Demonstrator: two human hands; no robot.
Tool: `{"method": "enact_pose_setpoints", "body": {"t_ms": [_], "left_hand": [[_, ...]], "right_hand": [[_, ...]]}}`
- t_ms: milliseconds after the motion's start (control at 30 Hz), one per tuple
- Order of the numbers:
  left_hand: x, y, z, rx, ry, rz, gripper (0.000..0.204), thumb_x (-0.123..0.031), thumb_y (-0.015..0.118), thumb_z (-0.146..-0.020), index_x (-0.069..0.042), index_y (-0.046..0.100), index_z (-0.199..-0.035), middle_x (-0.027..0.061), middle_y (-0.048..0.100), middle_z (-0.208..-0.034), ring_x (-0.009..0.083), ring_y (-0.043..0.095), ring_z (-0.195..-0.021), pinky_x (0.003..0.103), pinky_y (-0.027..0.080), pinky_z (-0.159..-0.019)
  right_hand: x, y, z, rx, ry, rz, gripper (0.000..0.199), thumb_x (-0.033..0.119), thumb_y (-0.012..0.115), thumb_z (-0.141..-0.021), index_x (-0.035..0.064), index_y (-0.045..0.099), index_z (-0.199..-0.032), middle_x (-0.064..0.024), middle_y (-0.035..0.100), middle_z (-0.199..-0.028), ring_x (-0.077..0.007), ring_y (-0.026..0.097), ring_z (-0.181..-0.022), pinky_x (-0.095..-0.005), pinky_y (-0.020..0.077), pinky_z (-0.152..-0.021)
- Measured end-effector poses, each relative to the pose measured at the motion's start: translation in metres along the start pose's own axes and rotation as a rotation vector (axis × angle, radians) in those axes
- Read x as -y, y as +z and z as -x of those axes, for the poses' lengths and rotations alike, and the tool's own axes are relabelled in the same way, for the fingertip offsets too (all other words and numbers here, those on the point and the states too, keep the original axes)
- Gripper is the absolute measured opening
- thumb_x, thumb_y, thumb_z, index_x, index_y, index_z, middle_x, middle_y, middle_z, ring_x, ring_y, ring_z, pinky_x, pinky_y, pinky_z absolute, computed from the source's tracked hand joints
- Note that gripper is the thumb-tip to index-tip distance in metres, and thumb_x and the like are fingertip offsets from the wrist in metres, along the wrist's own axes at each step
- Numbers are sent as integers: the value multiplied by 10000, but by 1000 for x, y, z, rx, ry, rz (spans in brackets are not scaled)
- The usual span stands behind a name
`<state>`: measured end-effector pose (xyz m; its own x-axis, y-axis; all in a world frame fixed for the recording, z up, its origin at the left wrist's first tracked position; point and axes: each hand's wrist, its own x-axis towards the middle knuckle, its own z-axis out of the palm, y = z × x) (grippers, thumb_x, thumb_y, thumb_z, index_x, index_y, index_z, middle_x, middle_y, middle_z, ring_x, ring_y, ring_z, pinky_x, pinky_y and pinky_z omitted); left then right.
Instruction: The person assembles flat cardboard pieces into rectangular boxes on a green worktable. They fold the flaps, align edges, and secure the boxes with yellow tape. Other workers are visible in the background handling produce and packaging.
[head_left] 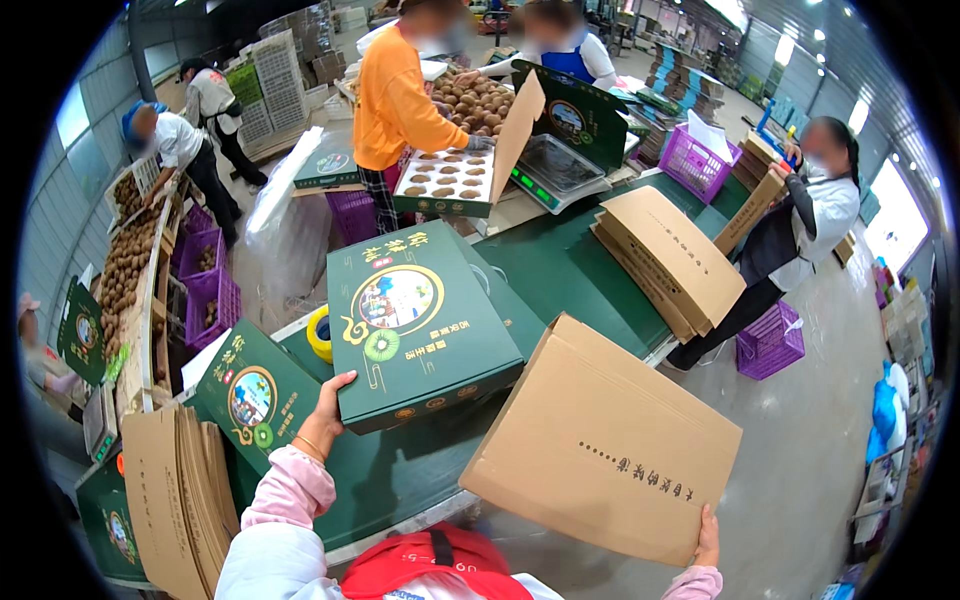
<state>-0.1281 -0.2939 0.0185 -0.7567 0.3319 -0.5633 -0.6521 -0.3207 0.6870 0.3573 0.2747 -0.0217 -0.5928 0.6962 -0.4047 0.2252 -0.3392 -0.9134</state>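
Gripping the near-left corner of the green gift box [420, 325] with my left hand [328, 408], I pinch the brown carton's [603, 443] lower edge with my right hand [708, 538]. That box overhangs the green table [560, 270] at 1 corner; a 1-handed pull could tip it. My thin pinch may let the carton sag or drop.

The green box [420, 325] is printed card with a slight sheen, while the carton [605, 445] is plain matt brown corrugated cardboard, like the flat stack [668, 255]. The table [560, 270] has a smooth, dull green top; the crates [770, 340] are purple plastic mesh. The tape roll [320, 335] looks glossy yellow, and the sleeve [290, 490] is soft pink cloth.
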Motion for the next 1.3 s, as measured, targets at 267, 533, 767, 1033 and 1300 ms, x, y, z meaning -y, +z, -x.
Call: {"method": "enact_pose_setpoints", "body": {"t_ms": [267,533,767,1033,1300], "left_hand": [[1,-12,5,-35,-7,-12,521,-341,631,-754,9,542,-1129,158,615,-1028,272,600,-913,380,484,-830],[-2,-21,2,-18,-34,-12,524,-335,634,-757,18,538,-1133,165,615,-1027,276,603,-913,379,488,-835],[19,-8,3,-4,-71,28,506,-331,629,-773,8,543,-1139,156,619,-1046,268,604,-938,375,479,-857],[91,46,-13,184,-278,-276,427,-371,649,-807,-59,581,-1090,10,630,-927,114,577,-761,266,482,-685],[58,78,-9,96,-68,-358,609,-490,666,-749,7,559,-1084,43,614,-882,100,558,-696,206,453,-547]], "right_hand": [[21,7,13,24,-9,1,581,464,508,-899,-62,499,-1144,-168,633,-992,-260,663,-789,-383,577,-661],[6,5,1,121,149,52,586,470,498,-901,-52,500,-1168,-170,626,-1049,-260,649,-874,-393,554,-745],[-7,42,7,141,235,102,572,460,497,-906,-44,504,-1177,-170,613,-1079,-253,641,-892,-378,542,-772],[17,57,55,50,222,127,547,439,469,-926,-52,500,-1164,-173,607,-1076,-244,648,-854,-377,558,-729],[4,54,55,23,259,150,548,427,456,-935,-56,466,-1195,-168,607,-1073,-247,641,-876,-381,555,-739]]}}
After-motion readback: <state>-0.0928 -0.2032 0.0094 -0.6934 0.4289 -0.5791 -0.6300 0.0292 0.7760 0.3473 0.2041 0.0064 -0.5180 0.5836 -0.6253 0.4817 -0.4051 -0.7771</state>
